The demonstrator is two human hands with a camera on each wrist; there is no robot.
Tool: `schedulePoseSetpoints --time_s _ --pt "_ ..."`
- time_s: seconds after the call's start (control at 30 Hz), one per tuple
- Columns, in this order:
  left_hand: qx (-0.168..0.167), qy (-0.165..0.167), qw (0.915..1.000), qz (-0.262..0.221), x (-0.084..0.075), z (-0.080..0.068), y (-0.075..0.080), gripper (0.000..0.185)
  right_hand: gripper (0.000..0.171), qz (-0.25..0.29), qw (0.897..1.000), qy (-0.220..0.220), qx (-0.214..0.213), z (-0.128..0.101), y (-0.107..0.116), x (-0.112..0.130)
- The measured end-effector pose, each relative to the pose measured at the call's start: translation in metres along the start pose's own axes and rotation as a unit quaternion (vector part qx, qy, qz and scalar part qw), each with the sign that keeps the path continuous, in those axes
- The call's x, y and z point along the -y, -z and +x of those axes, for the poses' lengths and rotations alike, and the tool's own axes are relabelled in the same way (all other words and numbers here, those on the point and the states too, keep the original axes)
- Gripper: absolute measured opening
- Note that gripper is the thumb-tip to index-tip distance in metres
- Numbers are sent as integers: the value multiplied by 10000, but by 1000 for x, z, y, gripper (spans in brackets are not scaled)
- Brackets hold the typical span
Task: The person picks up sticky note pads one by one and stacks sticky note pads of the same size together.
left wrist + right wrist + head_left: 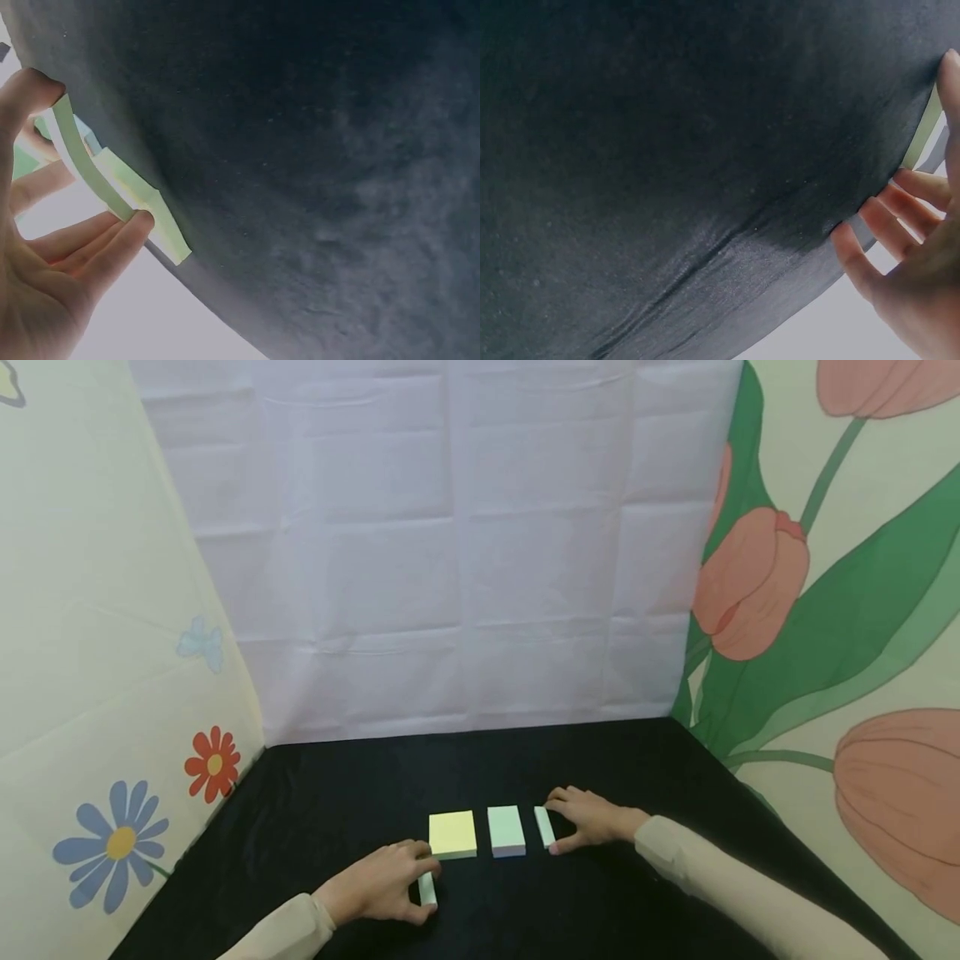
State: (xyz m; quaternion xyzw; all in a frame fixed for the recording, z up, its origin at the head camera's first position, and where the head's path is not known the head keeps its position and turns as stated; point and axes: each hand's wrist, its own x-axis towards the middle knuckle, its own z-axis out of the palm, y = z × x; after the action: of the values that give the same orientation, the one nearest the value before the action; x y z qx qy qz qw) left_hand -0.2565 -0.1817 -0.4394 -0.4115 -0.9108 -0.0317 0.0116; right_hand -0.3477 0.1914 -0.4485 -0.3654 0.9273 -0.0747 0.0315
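My left hand [381, 883] pinches a narrow pale green sticky note pad [427, 892] by its two ends, thumb at the near end and fingers at the far end. In the left wrist view this green pad [84, 163] stands between thumb and fingertips. A yellow square sticky note pad [452, 835] lies just beyond that hand. To its right is a pale green rectangular pad [506, 828] with a bluish lower edge. Further right, my right hand [592, 818] holds another narrow pale pad [544, 827] between thumb and fingers; in the right wrist view that pad [924, 129] is mostly hidden.
A black cloth [480, 910] covers the table. Behind it hangs a creased white sheet [465, 568]. Flower-printed panels stand at the left [90, 693] and at the right [885, 635].
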Motion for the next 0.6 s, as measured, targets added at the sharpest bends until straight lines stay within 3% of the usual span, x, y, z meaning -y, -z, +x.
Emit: schedulePoseSetpoints --time_s 0.23,0.43,0.6 --pt "-320 15 9994 162 1 3 12 40 74 19 10000 -34 20 -1 2 2" --pt "-325 119 9993 174 2 15 16 43 73 75 9999 -117 74 0 1 1" --pt "-455 -96 9988 155 2 26 15 42 74 60 10000 -29 57 0 1 1"
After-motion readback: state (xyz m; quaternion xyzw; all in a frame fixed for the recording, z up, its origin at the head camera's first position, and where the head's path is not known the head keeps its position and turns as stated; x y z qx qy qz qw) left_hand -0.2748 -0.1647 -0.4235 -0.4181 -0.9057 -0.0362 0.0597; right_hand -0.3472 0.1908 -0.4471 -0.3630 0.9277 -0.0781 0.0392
